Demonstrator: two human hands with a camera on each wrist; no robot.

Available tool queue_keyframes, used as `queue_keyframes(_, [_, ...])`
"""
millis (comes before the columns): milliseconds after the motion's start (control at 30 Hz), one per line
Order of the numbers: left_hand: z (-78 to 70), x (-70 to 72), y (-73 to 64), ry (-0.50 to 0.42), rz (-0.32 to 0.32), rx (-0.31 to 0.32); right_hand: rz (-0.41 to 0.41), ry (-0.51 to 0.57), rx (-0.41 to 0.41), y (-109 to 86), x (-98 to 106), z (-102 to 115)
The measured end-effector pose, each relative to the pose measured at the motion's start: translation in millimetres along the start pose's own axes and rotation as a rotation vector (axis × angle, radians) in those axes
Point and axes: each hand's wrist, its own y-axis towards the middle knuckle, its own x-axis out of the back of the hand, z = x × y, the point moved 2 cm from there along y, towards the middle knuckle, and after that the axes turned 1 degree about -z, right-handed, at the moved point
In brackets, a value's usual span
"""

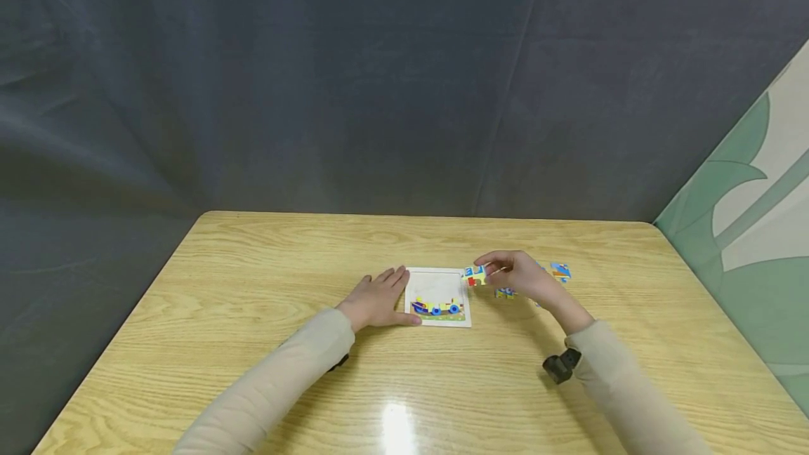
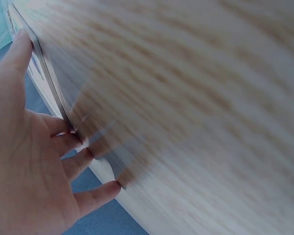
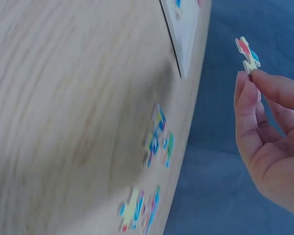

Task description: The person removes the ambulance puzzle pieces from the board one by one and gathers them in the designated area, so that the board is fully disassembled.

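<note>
A white square puzzle frame (image 1: 437, 272) lies on the table, with joined colourful pieces (image 1: 437, 309) along its lower edge. My left hand (image 1: 377, 299) rests at the frame's left side, fingers spread; in the left wrist view its thumb and fingertips touch the frame's edge and the tabletop. Between thumb and fingers, my right hand (image 1: 521, 275) pinches a jigsaw piece (image 1: 475, 276) in yellow, blue and red. That piece is held above the frame's right edge, and the right wrist view shows it (image 3: 247, 53) edge-on, clear of the table.
Loose jigsaw pieces (image 1: 560, 271) lie right of the frame, partly hidden by the right hand; the right wrist view shows them in two groups, one nearer the frame (image 3: 158, 137). A dark cloth (image 1: 404, 90) hangs behind the wooden table (image 1: 265, 265). A leaf-patterned surface borders the right side.
</note>
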Motion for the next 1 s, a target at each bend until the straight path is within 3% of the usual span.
queue_keyframes(567, [-0.1,-0.5,0.9,0.005,-0.008,-0.001,-0.096,0.025,-0.033,-25.9,51.4,-22.7])
queue_keyframes(1000, [-0.6,-0.4,0.1,0.004,-0.012,-0.004,-0.143,-0.029,-0.128,-38.6,72.1,-53.7])
